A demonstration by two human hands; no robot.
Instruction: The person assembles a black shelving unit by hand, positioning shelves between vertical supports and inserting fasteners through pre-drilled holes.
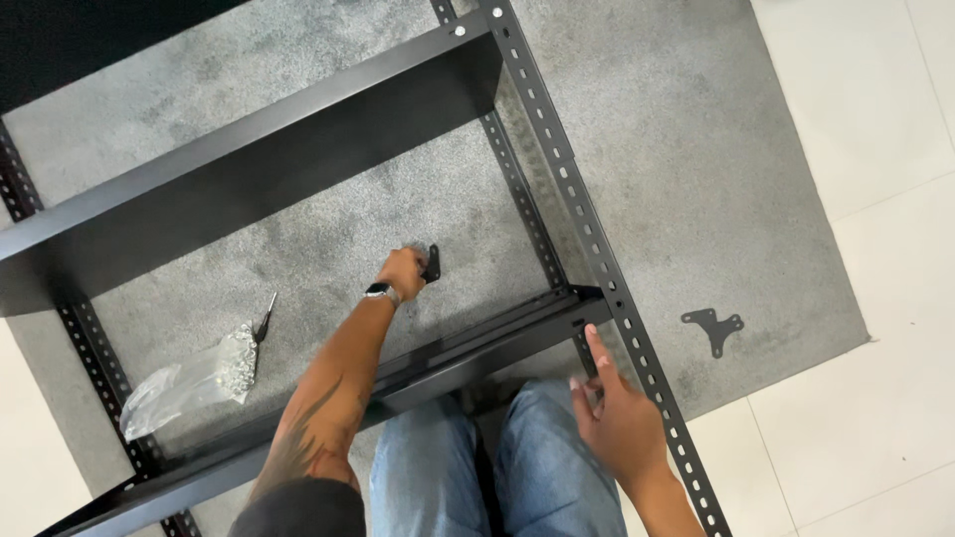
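Kneeling at the near edge of a black metal shelving frame [298, 169] lying on a grey rug [686, 159], with blue-jeaned knees [497, 467] tucked just behind the frame's nearest shelf panel [468, 353]. Reaching forward with the left hand [403, 270], a wristwatch [381, 292] showing at the wrist, into the open bay of the frame, between the near shelf panel and the far shelf panel [249, 164]. Closing the left fingers around a small black metal bracket [431, 262] down on the rug inside the frame, knuckles curled tight over it, with a little bright hardware just showing at the fingertips, too small to tell apart. Resting the right hand [617, 418] at the frame's near right corner, fingers loosely spread and holding nothing, index finger stretching up against the perforated upright [597, 249] where the near shelf panel meets it. Lying flat on the rug outside the frame, well to the right of that upright, a second black bracket [714, 326] with a three-armed shape. Sitting inside the frame toward its left side, a clear plastic bag [189, 378] of silvery screws, with a small dark tool [266, 316] just beyond the bag's upper end. Showing pale floor tiles [875, 119] beyond the rug on the frame's right side.
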